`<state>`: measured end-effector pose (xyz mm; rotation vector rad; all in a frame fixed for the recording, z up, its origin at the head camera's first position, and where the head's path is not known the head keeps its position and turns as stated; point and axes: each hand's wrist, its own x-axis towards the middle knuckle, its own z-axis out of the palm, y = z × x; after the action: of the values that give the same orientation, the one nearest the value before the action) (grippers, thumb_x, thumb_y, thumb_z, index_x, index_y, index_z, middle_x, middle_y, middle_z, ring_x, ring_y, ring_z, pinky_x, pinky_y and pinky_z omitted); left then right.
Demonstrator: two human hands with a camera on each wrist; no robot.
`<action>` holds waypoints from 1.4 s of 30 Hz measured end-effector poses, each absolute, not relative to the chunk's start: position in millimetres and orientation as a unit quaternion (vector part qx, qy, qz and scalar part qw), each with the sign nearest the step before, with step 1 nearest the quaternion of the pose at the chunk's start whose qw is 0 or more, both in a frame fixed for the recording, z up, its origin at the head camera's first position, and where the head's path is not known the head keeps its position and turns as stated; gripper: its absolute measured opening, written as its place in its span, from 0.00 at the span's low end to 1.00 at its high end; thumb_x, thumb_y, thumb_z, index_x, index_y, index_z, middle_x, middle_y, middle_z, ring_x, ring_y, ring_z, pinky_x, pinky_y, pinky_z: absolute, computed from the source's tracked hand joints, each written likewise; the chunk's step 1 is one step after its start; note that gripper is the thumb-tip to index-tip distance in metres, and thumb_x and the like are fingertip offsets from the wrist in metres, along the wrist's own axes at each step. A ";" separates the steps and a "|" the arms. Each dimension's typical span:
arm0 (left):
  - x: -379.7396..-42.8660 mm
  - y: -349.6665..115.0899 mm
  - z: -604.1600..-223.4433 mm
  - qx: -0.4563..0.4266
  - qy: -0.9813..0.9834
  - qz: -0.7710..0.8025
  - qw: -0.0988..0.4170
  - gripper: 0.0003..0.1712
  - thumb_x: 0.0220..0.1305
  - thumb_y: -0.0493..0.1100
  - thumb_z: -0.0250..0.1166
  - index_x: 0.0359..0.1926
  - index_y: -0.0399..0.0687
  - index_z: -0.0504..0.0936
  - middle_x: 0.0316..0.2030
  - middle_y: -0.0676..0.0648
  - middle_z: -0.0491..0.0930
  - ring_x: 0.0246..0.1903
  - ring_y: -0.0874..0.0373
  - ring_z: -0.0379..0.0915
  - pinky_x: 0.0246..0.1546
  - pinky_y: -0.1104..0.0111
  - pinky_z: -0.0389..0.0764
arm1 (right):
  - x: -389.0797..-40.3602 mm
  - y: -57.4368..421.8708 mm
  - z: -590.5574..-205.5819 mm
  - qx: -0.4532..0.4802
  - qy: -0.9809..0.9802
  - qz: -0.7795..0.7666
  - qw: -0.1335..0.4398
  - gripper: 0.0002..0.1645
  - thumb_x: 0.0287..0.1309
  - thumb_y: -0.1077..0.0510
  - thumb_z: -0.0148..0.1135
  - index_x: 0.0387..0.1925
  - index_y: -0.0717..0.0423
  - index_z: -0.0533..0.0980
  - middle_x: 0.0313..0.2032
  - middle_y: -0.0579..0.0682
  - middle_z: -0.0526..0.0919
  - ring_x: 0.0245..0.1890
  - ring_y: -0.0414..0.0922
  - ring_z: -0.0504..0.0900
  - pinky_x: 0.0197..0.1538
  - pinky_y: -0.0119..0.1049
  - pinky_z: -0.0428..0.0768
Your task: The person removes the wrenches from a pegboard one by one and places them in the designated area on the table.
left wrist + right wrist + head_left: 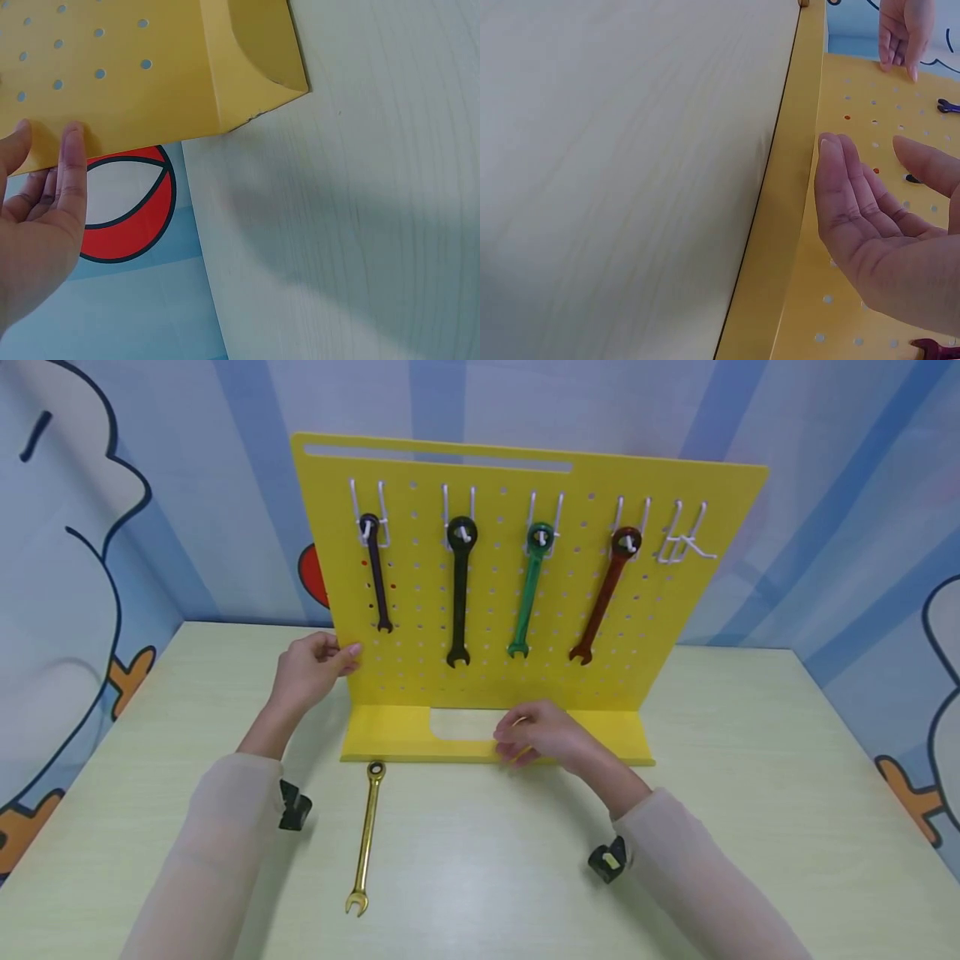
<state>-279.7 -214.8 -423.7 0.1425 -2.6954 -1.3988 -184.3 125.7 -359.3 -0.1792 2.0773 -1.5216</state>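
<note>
A yellow pegboard (420,681) stands upright on its base. My left hand (311,668) grips its left edge, with the thumb across the front; the left wrist view also shows fingers (73,150) at that edge. Just over the front of the base is my right hand (543,731), its fingers loosely bent and holding nothing. On the table in front lies a gold combination wrench (367,839), ring end toward the board. Four hooks carry wrenches: a small dark purple one (377,577), a black one (460,597), a green one (528,597) and a dark red one (600,602).
At the board's right end a white wire hook (686,539) bears no wrench. The board stands on a pale wood-grain table (750,793), with a blue striped cartoon backdrop (525,402) behind it. A cutout (465,724) opens in the base.
</note>
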 end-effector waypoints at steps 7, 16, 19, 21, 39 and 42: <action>-226.7 -184.3 -350.8 0.056 -0.880 -0.472 0.019 0.30 0.57 0.61 0.58 0.45 0.40 0.76 0.36 0.44 0.81 0.36 0.55 0.80 0.44 0.58 0.76 | -186.9 136.7 -356.7 -0.068 0.770 -0.576 0.265 0.15 0.62 0.64 0.52 0.44 0.76 0.70 0.38 0.67 0.79 0.35 0.55 0.81 0.39 0.46 0.79; -230.2 -186.0 -354.6 0.062 -0.885 -0.462 0.018 0.27 0.57 0.61 0.58 0.45 0.42 0.76 0.37 0.45 0.81 0.36 0.57 0.80 0.41 0.55 0.77 | -189.8 148.6 -355.8 -0.055 0.767 -0.585 0.257 0.16 0.62 0.64 0.52 0.45 0.76 0.69 0.36 0.64 0.80 0.35 0.55 0.82 0.39 0.45 0.80; -243.0 -193.6 -370.5 0.068 -0.885 -0.460 0.017 0.28 0.54 0.64 0.59 0.44 0.46 0.77 0.36 0.47 0.81 0.34 0.60 0.80 0.37 0.56 0.78 | -190.5 150.9 -355.3 -0.046 0.769 -0.584 0.256 0.15 0.62 0.64 0.53 0.45 0.74 0.70 0.35 0.63 0.81 0.34 0.54 0.82 0.39 0.45 0.80; -246.8 -196.5 -376.5 0.066 -0.881 -0.468 0.018 0.29 0.53 0.64 0.59 0.44 0.46 0.77 0.35 0.47 0.81 0.34 0.60 0.80 0.38 0.58 0.79 | -191.0 152.4 -354.9 -0.042 0.772 -0.580 0.256 0.15 0.62 0.64 0.52 0.45 0.74 0.70 0.36 0.63 0.80 0.34 0.54 0.82 0.39 0.45 0.80; -274.0 -211.5 -413.0 0.051 -0.890 -0.451 0.038 0.33 0.51 0.70 0.55 0.46 0.49 0.76 0.36 0.50 0.81 0.34 0.61 0.80 0.39 0.62 0.78 | -197.2 173.0 -337.6 -0.032 0.789 -0.569 0.229 0.16 0.64 0.62 0.50 0.47 0.74 0.68 0.39 0.60 0.76 0.44 0.61 0.74 0.46 0.48 0.77; -259.2 -202.9 -392.4 0.062 -0.885 -0.461 0.024 0.31 0.51 0.67 0.58 0.45 0.48 0.77 0.36 0.48 0.81 0.35 0.59 0.80 0.35 0.66 0.79 | -196.9 177.6 -333.0 -0.034 0.784 -0.580 0.219 0.16 0.64 0.63 0.50 0.47 0.72 0.67 0.40 0.58 0.75 0.45 0.61 0.73 0.46 0.48 0.76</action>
<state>-259.2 -202.9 -392.4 0.1933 -2.7369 -1.4271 -196.9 177.6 -333.0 -0.0932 2.1695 -1.6040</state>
